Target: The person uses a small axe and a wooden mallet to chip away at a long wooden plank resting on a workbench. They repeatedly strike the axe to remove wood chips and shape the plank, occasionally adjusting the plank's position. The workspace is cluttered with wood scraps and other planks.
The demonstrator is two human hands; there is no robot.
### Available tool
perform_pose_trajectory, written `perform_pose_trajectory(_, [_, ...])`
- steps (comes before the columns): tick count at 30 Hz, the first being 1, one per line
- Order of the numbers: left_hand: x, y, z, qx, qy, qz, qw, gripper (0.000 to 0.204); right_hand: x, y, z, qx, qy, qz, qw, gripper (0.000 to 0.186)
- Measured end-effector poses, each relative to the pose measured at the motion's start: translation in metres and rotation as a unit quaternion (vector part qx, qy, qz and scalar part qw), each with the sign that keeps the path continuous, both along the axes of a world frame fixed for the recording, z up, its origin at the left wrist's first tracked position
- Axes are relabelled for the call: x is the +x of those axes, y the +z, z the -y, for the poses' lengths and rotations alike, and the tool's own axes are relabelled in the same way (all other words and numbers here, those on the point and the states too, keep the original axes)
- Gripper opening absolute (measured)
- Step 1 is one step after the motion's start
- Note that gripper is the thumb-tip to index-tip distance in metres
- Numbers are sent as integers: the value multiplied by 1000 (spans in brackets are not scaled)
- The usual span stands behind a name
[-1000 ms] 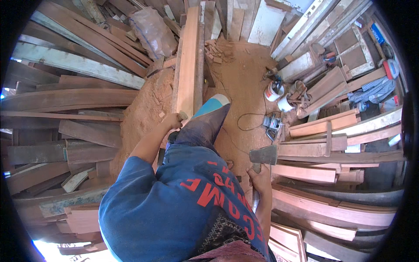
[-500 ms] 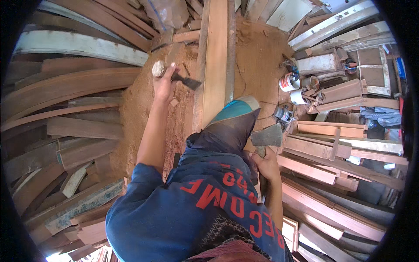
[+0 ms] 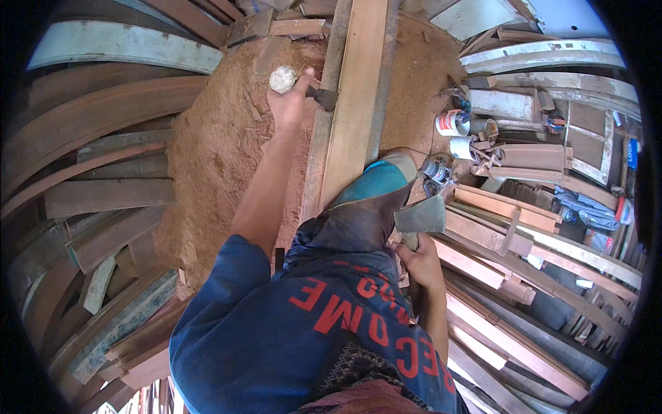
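My left hand (image 3: 288, 107) is wrapped round a chisel (image 3: 324, 99). The chisel's round, pale, battered handle end (image 3: 283, 79) faces up, and its dark, broad blade lies over the left edge of a long wooden plank (image 3: 355, 83). Whether the blade touches the wood I cannot tell. In my right hand (image 3: 422, 262) is a hatchet (image 3: 420, 216), gripped just below its grey head, beside my right thigh. Most of its handle is hidden by my hand and arm. My bent knee (image 3: 379, 183), with a teal patch, rests over the near end of the plank.
Sawdust covers the floor (image 3: 214, 159) on both sides of the plank. At the right stand white buckets (image 3: 452, 124) with tools and wood scraps, and a small power tool (image 3: 436, 171). Stacked boards (image 3: 103, 196) crowd the left, and more timber (image 3: 507, 272) lies at the right.
My left hand has carried the chisel forward and to the right, bringing its blade over the plank's edge. My right hand still holds the hatchet in nearly the same spot. The view has shifted slightly.
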State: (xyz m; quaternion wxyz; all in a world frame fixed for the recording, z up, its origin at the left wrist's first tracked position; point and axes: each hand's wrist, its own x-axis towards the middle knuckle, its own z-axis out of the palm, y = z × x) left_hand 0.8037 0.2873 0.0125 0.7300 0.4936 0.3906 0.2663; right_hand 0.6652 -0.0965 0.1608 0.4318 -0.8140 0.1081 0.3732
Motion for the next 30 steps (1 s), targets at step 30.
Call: perform_pose_trajectory(30, [24,44,34,44,-25,-7,999,26,147,106,-100,-30,179,386,905,28])
